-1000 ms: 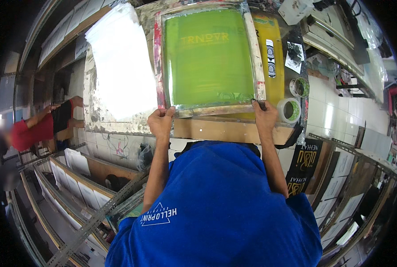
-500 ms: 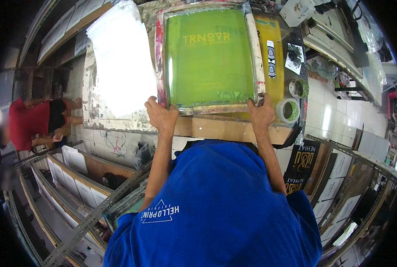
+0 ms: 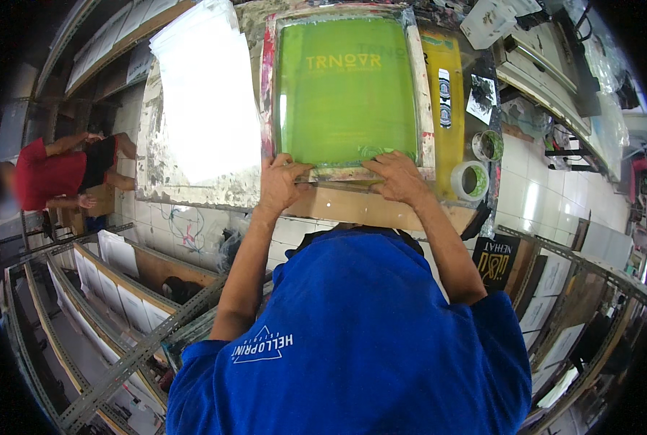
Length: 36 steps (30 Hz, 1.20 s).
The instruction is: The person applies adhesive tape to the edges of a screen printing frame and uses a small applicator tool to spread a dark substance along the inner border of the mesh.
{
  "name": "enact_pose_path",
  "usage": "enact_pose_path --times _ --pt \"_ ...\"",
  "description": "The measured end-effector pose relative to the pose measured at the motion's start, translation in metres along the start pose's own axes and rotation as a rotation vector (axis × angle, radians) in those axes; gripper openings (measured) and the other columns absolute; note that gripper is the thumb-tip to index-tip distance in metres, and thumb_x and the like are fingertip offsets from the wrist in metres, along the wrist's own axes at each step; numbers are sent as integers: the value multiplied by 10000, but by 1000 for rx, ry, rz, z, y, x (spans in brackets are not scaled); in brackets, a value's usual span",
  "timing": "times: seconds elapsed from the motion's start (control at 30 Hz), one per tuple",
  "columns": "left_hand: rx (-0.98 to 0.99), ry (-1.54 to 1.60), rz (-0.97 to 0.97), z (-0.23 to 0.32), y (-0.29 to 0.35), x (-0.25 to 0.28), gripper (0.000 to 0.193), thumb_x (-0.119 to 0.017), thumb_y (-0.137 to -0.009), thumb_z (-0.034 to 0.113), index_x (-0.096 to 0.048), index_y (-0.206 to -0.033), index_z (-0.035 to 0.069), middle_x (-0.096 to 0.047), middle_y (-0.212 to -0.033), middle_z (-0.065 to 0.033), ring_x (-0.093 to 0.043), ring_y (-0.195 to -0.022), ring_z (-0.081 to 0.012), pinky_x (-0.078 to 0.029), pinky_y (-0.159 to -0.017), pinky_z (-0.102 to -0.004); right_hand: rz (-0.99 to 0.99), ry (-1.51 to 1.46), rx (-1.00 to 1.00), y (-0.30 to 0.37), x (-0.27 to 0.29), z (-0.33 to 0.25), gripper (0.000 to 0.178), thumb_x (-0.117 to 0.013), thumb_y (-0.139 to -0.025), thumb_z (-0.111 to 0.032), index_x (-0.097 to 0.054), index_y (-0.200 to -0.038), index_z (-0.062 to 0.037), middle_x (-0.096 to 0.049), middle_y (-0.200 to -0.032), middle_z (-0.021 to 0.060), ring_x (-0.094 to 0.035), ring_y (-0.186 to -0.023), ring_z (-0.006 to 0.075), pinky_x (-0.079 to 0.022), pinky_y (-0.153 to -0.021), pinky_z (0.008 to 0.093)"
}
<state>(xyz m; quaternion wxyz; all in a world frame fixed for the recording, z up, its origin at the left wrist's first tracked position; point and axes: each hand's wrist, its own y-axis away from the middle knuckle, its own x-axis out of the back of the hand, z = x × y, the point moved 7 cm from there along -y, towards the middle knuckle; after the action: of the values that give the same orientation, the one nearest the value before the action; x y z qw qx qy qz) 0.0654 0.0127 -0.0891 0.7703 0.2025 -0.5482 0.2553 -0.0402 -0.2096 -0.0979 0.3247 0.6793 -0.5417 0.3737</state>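
1. Evidently midway through handling a framed green screen point(image 3: 345, 109), already down on the worktable point(image 3: 193, 194).
2. Gripping its near rail point(image 3: 338, 174) at two places: with the left hand point(image 3: 284, 181) by the near left corner, with the right hand point(image 3: 402, 177) right of the middle.
3. Apparently pinched on that rail at both places, with fingers over the top and thumbs toward the near edge.
4. Not yet let go of; impossible to tell whether finally positioned, or how much is left.
5. Also on the table: just left of the screen, white sheets point(image 3: 204, 109) in an overlapping pile; to its right, a yellow screen point(image 3: 448, 156), then a pale tape roll point(image 3: 458, 185).
6. Stained and blotched on the table's bare parts; edged in front by a brown board point(image 3: 360, 206).
7. Around the table: metal shelving point(image 3: 142, 357), pale floor tiles point(image 3: 533, 188) and, far left, a person in red and black point(image 3: 44, 174).
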Motion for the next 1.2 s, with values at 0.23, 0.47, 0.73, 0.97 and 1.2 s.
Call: enact_pose_path --times 0.23,0.47,0.73,0.97,1.2 --pt "39 -194 191 -18 39 5 457 -749 -799 254 -677 -1247 204 -681 -1256 22 -539 -1248 -238 -282 -1020 -502 149 102 -17 53 15 32 507 -763 -749 -141 -655 -1244 -119 -670 -1168 105 -624 -1082 286 -420 -1038 470" --pt "166 -194 478 -28 64 -31 472 -715 -859 299 -654 -1310 172 -603 -1406 -36 -461 -1386 -329 -293 -1109 -453 503 315 -3 78 -7 29 403 -737 -775 -152 -695 -1176 -137 -655 -1194 91 -571 -1163 341 -411 -1044 523" --pt "269 267 703 -39 82 -40 427 -743 -820 11 -691 -1239 79 -575 -1403 -174 -522 -1328 -361 -439 -1079 -422 820 310 -543 208 58 38 538 -765 -690 -205 -639 -1197 -74 -592 -1267 184 -472 -1246 414 -340 -1049 562" --pt "277 292 656 -39 79 -39 399 -708 -874 16 -671 -1270 56 -533 -1447 -183 -535 -1325 -317 -439 -1074 -358 494 -16 -773 307 13 79 427 -718 -767 -15 -665 -1191 -17 -633 -1176 219 -585 -1155 404 -476 -970 501" --pt "271 359 682 -44 83 -43 407 -723 -852 9 -678 -1253 61 -551 -1425 -195 -544 -1314 -330 -444 -1069 -366 867 134 -784 277 130 43 281 -665 -760 77 -674 -1026 -14 -665 -928 151 -674 -811 338 -542 -716 406"
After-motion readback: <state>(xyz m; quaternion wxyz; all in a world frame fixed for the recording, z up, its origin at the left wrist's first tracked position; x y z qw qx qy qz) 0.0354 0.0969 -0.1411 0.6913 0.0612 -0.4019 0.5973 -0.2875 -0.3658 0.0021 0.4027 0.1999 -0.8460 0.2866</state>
